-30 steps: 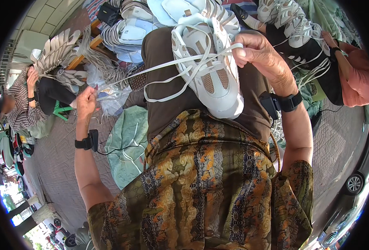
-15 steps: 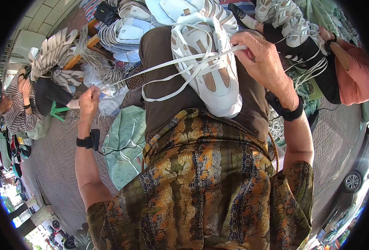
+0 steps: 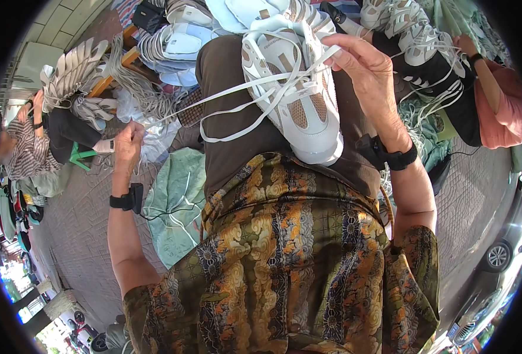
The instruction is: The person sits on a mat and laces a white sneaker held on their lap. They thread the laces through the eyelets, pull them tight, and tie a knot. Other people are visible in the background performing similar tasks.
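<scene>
shoe (image 3: 300,117), white and tan: lay on brown trousers (image 3: 225,76); judged light, soft-uppered, stiffer at sole, best held by sides. lace (image 3: 217,98): likely limp; left hand (image 3: 129,141), fingers pinched on it; right hand (image 3: 367,68), thumb and fingertips clamped on it too.

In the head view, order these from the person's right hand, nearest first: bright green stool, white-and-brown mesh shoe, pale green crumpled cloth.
From the right hand:
1. Mesh shoe, just left
2. Crumpled cloth, lower left
3. Green stool, far left
</scene>
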### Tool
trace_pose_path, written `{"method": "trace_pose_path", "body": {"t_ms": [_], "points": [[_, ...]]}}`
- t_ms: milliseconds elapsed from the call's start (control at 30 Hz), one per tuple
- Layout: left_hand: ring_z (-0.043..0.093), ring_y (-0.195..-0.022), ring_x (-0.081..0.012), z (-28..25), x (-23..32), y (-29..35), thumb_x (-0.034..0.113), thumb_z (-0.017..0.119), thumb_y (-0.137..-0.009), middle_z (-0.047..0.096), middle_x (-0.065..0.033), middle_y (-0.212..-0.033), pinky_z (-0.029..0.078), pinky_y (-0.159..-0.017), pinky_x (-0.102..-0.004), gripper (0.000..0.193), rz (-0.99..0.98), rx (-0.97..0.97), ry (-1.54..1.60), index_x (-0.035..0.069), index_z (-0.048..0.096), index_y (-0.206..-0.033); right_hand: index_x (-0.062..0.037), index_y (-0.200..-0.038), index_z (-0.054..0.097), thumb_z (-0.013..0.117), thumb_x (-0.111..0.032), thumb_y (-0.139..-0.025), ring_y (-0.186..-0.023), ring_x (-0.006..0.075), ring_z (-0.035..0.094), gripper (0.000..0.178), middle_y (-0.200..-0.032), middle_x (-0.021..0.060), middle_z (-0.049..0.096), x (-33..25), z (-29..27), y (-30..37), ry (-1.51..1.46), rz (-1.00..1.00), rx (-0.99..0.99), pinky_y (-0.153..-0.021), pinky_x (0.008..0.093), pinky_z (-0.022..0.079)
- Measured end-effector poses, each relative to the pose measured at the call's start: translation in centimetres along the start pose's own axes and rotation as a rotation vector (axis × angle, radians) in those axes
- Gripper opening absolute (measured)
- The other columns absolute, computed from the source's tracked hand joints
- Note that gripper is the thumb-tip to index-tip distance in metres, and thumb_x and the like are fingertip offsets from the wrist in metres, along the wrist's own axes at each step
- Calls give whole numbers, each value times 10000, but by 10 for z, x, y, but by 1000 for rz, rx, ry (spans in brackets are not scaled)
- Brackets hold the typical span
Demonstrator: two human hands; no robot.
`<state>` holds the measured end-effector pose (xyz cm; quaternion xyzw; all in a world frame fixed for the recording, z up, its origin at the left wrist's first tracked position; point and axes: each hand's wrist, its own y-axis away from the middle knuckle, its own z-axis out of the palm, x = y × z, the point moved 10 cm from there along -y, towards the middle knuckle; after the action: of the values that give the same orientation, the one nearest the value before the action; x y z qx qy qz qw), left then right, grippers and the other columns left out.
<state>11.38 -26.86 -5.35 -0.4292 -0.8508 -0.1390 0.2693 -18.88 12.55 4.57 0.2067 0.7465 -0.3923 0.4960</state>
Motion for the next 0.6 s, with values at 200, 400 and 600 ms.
{"method": "trace_pose_path", "body": {"t_ms": [200, 400, 600], "points": [[449, -576, -71, -1, -1, 3, 35, 566, -870, 481, 7, -631, 394, -562, -247, 28, 19, 8, 28, 30, 561, -843, -15, -795, 615, 541, -214, -963, -636, 80, 431, 270, -683, -24, 512, 22, 10, 0, -168, 194, -201, -768, 246, 423], [433, -599, -64, -51, -29, -1, 53, 553, -886, 453, 3, -637, 395, -554, -255, 41, 48, 160, -43, 61, 556, -845, -8, -792, 601, 537, -239, -947, -690, 104, 444, 285, -728, -13, 512, 33, 18, -3, -204, 100, -179, -762, 288, 402], [421, -602, -95, -122, -48, 7, 99, 544, -893, 444, -21, -645, 400, -563, -274, 54, 121, 325, -283, 71, 562, -851, -10, -879, 623, 565, -293, -964, -751, 74, 476, 301, -789, -28, 549, 43, 43, 6, -327, 280, -213, -750, 259, 406]]}}
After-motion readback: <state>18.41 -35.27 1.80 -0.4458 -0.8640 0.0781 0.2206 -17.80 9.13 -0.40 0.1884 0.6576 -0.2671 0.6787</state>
